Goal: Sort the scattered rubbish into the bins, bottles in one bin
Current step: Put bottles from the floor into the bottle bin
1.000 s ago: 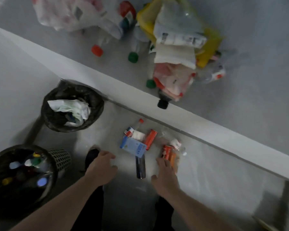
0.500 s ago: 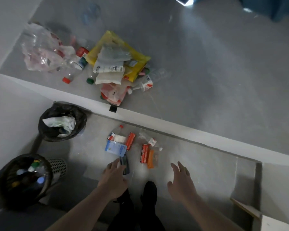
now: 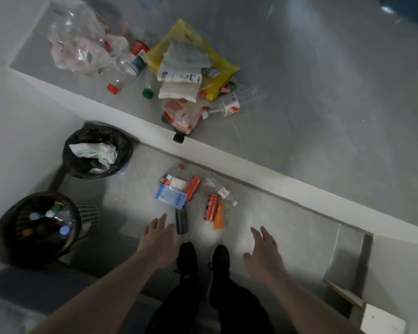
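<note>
Fingers (image 3: 163, 219) spread (both hands), beside dark bottle (image 3: 181, 221).

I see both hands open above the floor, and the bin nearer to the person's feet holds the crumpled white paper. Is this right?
Not quite. In the head view the left hand and right hand are open, but the crumpled white paper lies in the farther bin. The nearer bin holds bottles.
</note>
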Tool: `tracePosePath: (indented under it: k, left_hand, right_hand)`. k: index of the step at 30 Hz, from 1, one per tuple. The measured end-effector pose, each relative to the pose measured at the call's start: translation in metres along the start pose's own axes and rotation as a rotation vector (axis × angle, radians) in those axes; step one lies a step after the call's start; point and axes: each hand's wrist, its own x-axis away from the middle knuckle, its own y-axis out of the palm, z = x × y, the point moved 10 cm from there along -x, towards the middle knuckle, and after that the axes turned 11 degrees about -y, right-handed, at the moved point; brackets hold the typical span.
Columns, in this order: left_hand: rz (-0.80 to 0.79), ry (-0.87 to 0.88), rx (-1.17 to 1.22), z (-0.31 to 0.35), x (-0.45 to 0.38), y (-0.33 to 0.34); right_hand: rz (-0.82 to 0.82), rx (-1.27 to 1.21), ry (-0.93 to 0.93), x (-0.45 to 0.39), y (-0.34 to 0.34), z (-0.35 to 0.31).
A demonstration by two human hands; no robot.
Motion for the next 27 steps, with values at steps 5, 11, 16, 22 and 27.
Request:
tracePosePath:
  k: [5,11,16,22,27]
  left_hand:
    - [-0.031,-0.076,0.061,-0.034,-0.001,0.015]
    - [-0.067,-0.135,0.110,-0.013,-0.019,0.033]
    - [-0.106,-0.189,0.202,0.031,-0.029,0.045]
    - [-0.134,-0.283,0.409,0.095,-0.049,0.079]
    - [-0.231,-0.313,0.545,0.157,-0.080,0.138]
  right_hand:
    - [-0.008,0.034,-0.042,-0.013,-0.006,-0.020]
    - [-0.052,0.123,-0.087,-0.059,-0.019,-0.012]
    - [-0.141,0.195,-0.152,-0.092,-0.033,0.011]
    - [-0.262,0.329,-0.241,-0.128,-0.041,0.054]
    - [-0.334,0.382,-0.248,-0.168,-0.018,0.098]
